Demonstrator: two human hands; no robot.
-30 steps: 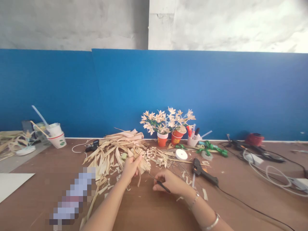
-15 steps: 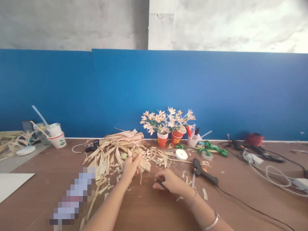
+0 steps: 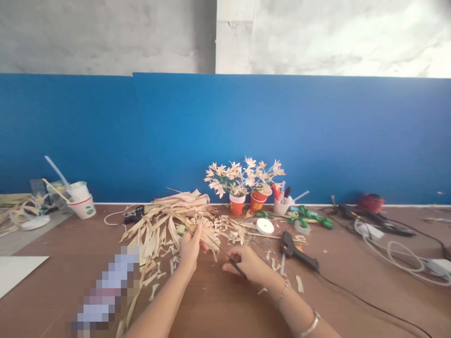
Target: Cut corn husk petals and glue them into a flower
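My left hand [image 3: 190, 249] is closed, thumb up, pinching a pale dried husk strip [image 3: 213, 255] whose end hangs past the fingers to the right. Part of the strip is hidden behind the fingers. Held in my right hand [image 3: 244, 264] is a thin tool with a dark handle [image 3: 238, 269]; its slender shaft points up and left toward the strip. I cannot tell whether its tip touches the strip. Beyond my left hand lies a heap of dried husks [image 3: 165, 217], and small husk scraps are scattered around it.
Husk flowers [image 3: 243, 174] stand in red paper cups [image 3: 237, 205] at the back. A white tape roll [image 3: 265, 226], a black glue gun [image 3: 299, 251] with its cord and green tape [image 3: 305, 216] lie to the right. A white cup [image 3: 83, 208] stands at left.
My left hand has turned slightly, and less of the broad husk now shows past its fingers. The tool remains in my right hand, with more of its shaft visible.
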